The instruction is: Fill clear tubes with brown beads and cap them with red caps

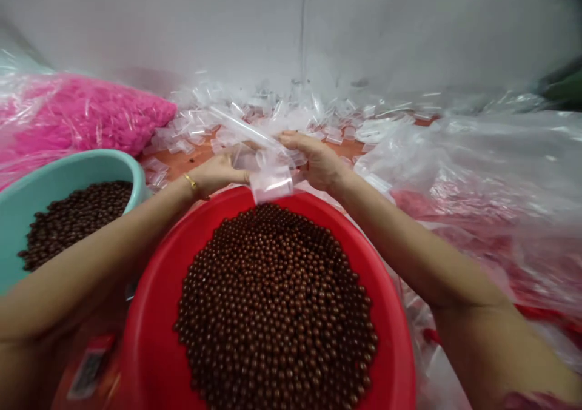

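Beyond the far rim of a red basin (152, 319), both hands meet around a cluster of clear plastic pieces (271, 184). My left hand (220, 173), with a gold bracelet at its wrist, grips the cluster from the left, thumb on the near side. From the right, my right hand (318, 162) curls its fingers around the same pieces. The pieces look like small clear tubes or boxes; overlap and blur hide their exact shape. Small shiny brown balls (277, 301) fill much of the basin below.
At the left stands a teal basin (140, 182) with dark brown balls (86, 213). Behind it lies a bag of bright pink pieces (91, 116). Loose clear plastic pieces (318, 110) are heaped along the wall. Clear plastic bags (491, 167) with red contents spread at right.
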A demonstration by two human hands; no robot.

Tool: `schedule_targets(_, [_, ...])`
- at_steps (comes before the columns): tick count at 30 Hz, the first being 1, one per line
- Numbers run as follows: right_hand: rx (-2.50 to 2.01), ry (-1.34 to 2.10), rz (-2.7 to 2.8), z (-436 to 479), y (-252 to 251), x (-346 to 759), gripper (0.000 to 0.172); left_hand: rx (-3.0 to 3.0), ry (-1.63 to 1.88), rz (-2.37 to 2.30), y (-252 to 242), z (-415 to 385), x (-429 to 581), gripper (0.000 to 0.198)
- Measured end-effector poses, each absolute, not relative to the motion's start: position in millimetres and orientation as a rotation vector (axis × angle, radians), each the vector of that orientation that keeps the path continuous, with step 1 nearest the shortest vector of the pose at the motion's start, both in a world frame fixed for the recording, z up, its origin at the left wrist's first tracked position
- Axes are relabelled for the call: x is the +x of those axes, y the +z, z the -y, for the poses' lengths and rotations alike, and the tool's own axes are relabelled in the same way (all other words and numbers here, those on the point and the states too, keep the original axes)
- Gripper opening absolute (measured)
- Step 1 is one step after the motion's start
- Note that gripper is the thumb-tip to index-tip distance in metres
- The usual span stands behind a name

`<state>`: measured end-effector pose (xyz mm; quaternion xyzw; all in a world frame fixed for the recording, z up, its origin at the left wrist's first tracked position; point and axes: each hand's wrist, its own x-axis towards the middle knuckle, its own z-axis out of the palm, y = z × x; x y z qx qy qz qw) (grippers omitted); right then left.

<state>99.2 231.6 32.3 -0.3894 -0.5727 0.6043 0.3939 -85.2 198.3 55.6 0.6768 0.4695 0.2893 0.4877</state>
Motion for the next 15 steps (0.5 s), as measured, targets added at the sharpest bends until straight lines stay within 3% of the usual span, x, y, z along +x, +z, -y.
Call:
schedule_targets(8, [-0.945, 1.136, 2.025, -167.9, 55.3, 123.9, 0.023, 2.071, 0.283, -1.315, 76.5, -112.4, -104.2, 0.044])
schedule_targets(12, [-1.295, 0.871, 2.035, -210.7, 35.7, 158.6, 0.042, 1.961, 0.367, -1.689, 70.8, -137.8, -125.0, 0.032])
schedule_targets(15, [-1.716, 0.754, 2.141, -253.9, 3.1, 178.3, 0.079, 1.736, 0.419, -2.075, 48.5, -178.3, -130.2, 0.031])
